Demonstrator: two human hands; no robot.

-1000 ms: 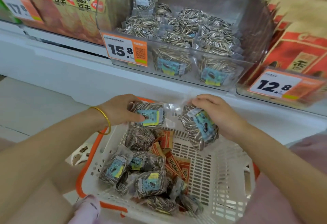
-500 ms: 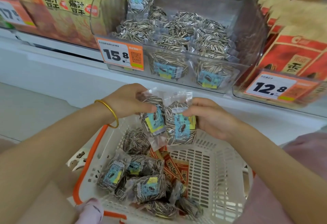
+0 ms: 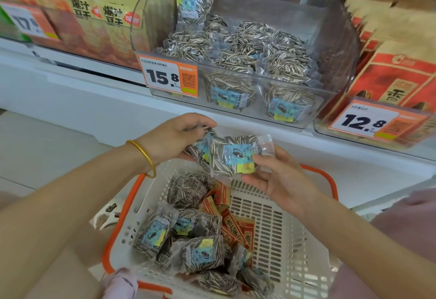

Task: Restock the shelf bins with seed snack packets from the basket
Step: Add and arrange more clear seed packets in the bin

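Just above the basket [image 3: 292,239], two seed packets [image 3: 226,154] lie crosswise, clear tab pointing right. The left hand [image 3: 174,138] grips their left end. The right hand [image 3: 280,180], fingers nearly straight, touches the labelled end below the open-topped clear bin [image 3: 335,39].

Orange 15.8 price tag [image 3: 171,77]; 12.8 price tag [image 3: 368,121] further right; red bags [image 3: 398,74] behind it; yellow cartons [image 3: 106,13] far left

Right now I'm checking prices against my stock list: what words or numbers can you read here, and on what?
"15.8": orange price tag on the clear bin.
"12.8": right tag, on the neighbouring bin.
"17", then blurred: left tag.
"爆汁豆干", twice: yellow box.
"香": red bag.
Tags' small print and the seed packets' blue labels: too blurred to read.
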